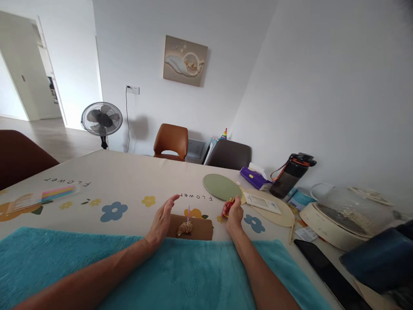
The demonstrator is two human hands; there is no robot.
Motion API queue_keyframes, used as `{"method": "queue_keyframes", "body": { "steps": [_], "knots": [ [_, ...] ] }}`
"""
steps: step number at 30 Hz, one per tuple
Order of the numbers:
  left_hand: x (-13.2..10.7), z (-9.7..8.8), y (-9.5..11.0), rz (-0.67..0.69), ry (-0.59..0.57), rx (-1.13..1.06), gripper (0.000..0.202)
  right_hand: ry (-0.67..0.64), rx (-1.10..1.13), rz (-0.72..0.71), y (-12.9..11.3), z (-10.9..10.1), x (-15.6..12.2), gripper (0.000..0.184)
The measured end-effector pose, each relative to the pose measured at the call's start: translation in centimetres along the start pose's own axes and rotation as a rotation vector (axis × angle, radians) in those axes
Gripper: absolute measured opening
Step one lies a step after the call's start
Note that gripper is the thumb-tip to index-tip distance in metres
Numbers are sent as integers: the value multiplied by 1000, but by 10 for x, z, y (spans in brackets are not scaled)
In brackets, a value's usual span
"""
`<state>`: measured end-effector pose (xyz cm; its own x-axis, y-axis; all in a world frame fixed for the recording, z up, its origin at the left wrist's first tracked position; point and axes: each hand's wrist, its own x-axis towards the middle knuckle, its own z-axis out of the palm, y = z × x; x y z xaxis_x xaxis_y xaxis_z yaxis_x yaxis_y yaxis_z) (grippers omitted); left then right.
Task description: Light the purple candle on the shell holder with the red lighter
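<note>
A small pastry (pixel 185 228) with a thin pink candle (pixel 188 212) stuck upright in it sits on a brown board (pixel 201 229) at the far edge of a turquoise fluffy cloth (pixel 180 271). My left hand (pixel 162 220) is open, fingers together and slightly cupped, standing on edge just left of the pastry. My right hand (pixel 233 213) is closed around a small red and yellow object (pixel 227 206), probably a lighter, to the right of the board.
A flowered tablecloth (pixel 122 181) covers the table. To the right lie green (pixel 221 187) and cream (pixel 277 214) round mats, a tissue pack (pixel 255 178), a dark bottle (pixel 289 175), a lidded cooker (pixel 345 215) and a phone (pixel 329 274). Coloured candles (pixel 48 196) lie at left. Chairs and a fan (pixel 102 120) stand behind.
</note>
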<state>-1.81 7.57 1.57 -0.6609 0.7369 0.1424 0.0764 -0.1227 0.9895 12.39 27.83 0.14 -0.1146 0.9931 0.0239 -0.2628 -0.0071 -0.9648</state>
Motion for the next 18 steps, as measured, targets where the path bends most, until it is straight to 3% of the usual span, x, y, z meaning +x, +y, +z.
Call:
{"method": "queue_keyframes", "body": {
  "steps": [18],
  "knots": [
    [0, -1, -3, 4, 15, -10, 49, 54, -27, 46, -2, 3, -1, 45]
  ]
}}
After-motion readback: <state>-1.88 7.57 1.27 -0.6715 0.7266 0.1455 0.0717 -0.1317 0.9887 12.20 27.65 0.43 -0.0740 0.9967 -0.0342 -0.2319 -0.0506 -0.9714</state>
